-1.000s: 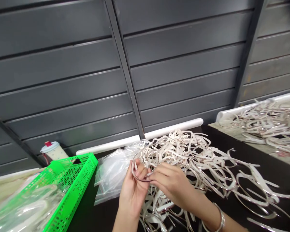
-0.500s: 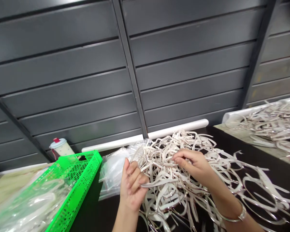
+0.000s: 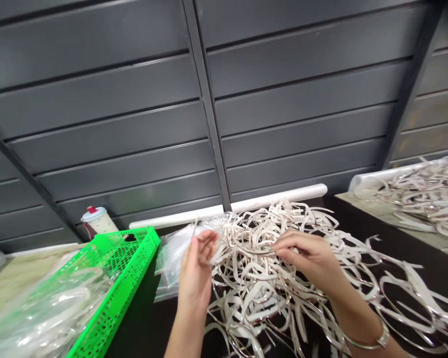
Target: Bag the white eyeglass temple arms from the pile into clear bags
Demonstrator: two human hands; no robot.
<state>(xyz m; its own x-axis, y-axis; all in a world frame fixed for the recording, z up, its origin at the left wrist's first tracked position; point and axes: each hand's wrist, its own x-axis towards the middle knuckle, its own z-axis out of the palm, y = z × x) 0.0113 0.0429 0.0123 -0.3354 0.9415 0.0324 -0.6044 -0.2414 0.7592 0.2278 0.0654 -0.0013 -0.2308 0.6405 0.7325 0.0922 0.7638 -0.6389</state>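
Note:
A tangled pile of thin, curved white strips with shiny silvery edges point(image 3: 261, 293) lies on the black tabletop point(image 3: 134, 318). Above its left side is my left hand point(image 3: 199, 263), palm turned inward and fingers curled, somewhat blurred. A slim pale strip point(image 3: 195, 226) pokes up past its thumb; the rest of that strip is hard to make out. My right hand point(image 3: 306, 256), with a silver bangle on the wrist, pinches the end of a curved strip point(image 3: 252, 250) between thumb and fingers at the top of the pile.
On the left stands a green perforated basket point(image 3: 130, 278) holding clear bags of strips point(image 3: 65, 303). Clear plastic bags point(image 3: 171, 258) lie between basket and pile. Behind are a lidded cup point(image 3: 100, 220), a white roll point(image 3: 280, 197) and a grey panelled wall point(image 3: 134, 124). More strips point(image 3: 429, 199) lie at right.
My left hand has moved slightly left and turned; the strip in it now points upward instead of trailing right. My right hand stays over the pile, now pinching a strip. The view has shifted slightly.

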